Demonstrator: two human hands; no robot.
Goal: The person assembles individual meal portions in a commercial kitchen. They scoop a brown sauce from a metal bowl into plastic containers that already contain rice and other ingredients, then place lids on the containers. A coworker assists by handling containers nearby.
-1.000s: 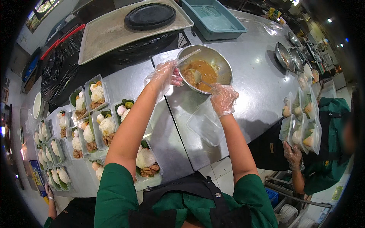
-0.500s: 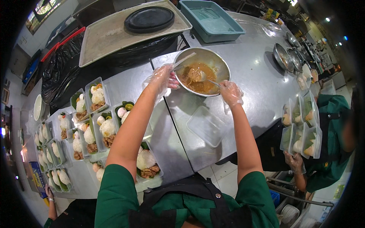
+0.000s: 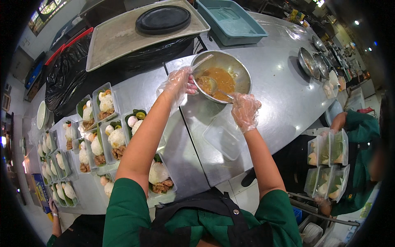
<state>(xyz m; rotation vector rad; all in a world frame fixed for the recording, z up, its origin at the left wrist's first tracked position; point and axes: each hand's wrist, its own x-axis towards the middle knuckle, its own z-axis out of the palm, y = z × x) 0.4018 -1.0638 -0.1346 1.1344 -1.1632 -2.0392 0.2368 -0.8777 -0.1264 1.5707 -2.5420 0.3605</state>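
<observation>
A metal mixing bowl (image 3: pixel 246 78) holds brown, saucy food with a pool of thin sauce. My left hand (image 3: pixel 177 84), in a clear plastic glove, is closed at the bowl's left rim, thumb side over the edge and fingertips against the outside. A pale, flat utensil (image 3: pixel 203 61) sticks out from that hand across the bowl; its other end is hidden. My gloved right hand (image 3: pixel 245 111) grips the handle of a metal spoon (image 3: pixel 212 85), whose round head is down in the sauce. A clear plastic lid or tray (image 3: pixel 222 138) lies on the table below the bowl.
Clear containers (image 3: pixel 117 140) of rice, egg and meat crowd the steel table (image 3: pixel 271 82) at left. A teal tub (image 3: pixel 230 24) and a large tray (image 3: pixel 115 45) with a black oval plate (image 3: pixel 163 19) stand behind. A co-worker (image 3: pixel 358 164) at right holds filled containers (image 3: pixel 327 160).
My right hand has turned and come slightly nearer, and the spoon has sunk back into the sauce. The bowl has shifted slightly right. The co-worker's containers have moved down.
</observation>
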